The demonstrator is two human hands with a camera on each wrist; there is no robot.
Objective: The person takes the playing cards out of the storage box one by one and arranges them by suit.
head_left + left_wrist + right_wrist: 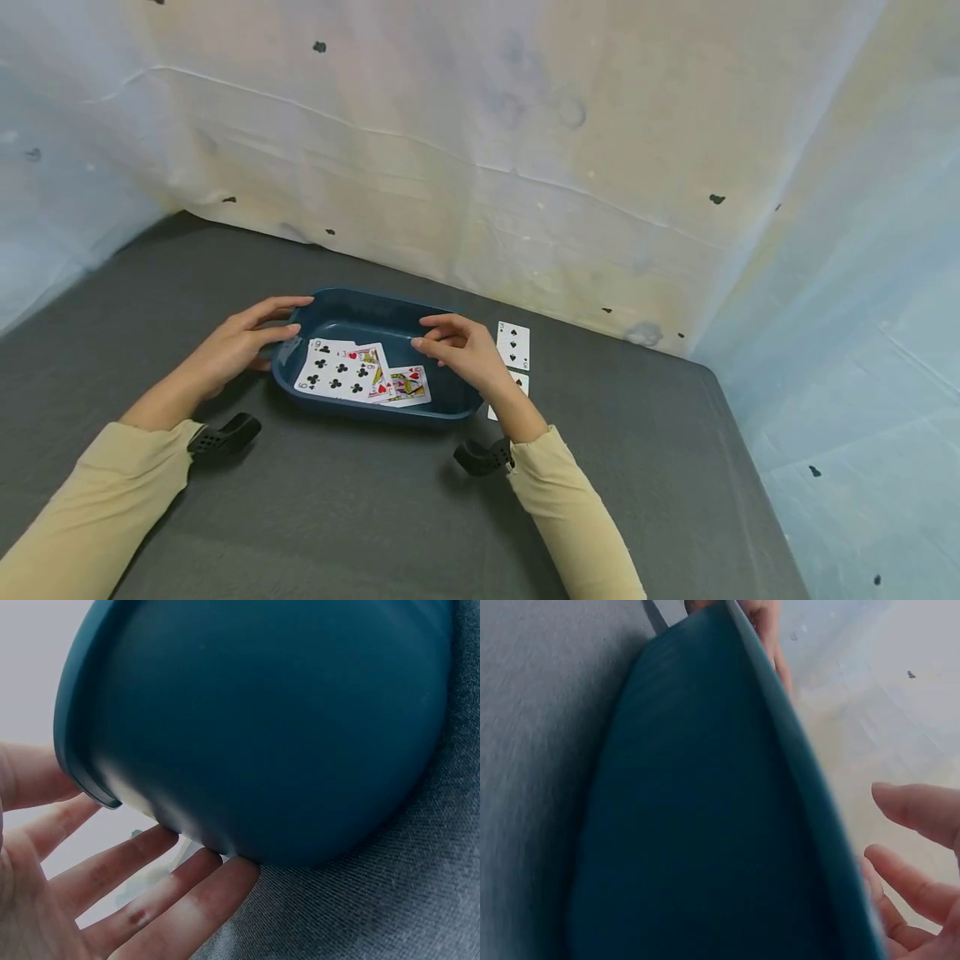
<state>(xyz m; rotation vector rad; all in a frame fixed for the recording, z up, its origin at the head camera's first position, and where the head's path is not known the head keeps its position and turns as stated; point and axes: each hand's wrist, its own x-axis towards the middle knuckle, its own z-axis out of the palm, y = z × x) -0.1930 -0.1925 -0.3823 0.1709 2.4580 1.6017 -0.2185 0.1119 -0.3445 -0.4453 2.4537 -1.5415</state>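
A dark blue tray (360, 305) with rounded corners stands on the dark table. At its left end my left hand (243, 337) grips the rim, and in the left wrist view the fingertips (240, 874) touch the outer wall. Inside the tray, toward the front left, face-up playing cards overlap: a clubs card (327, 377) and two red-heart face cards (406, 388). My right hand (467, 350) hovers over the tray's right end with fingers loosely bent and nothing between them. In the right wrist view, its thumb and fingers (922, 896) are apart, beyond the tray rim.
Just right of the tray, a spades card (513, 346) lies face up on the table (637, 433). Another card (521, 382) lies in front of it, partly covered by my right wrist. A pale hanging sheet (465, 150) with dark spots borders the table's back.
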